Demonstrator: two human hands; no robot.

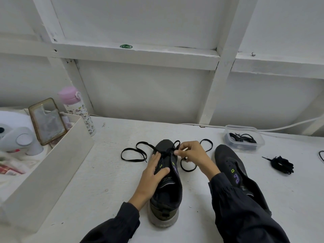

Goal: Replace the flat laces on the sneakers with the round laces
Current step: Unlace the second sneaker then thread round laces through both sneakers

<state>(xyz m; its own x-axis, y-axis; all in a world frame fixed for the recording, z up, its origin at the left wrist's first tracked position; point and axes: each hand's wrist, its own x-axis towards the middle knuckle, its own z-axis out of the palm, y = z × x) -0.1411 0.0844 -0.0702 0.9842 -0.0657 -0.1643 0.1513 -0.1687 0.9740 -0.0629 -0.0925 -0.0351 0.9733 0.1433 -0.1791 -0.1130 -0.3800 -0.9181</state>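
Left hand point(154, 170) lies flat, fingers extended, on the sneaker point(166, 195) tongue. Right hand point(192, 155) pinches black lace point(133, 160) at eyelets.

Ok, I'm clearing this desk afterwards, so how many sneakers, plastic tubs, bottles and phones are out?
Sneakers: 2
Plastic tub: 1
Bottle: 1
Phone: 1
Total: 5
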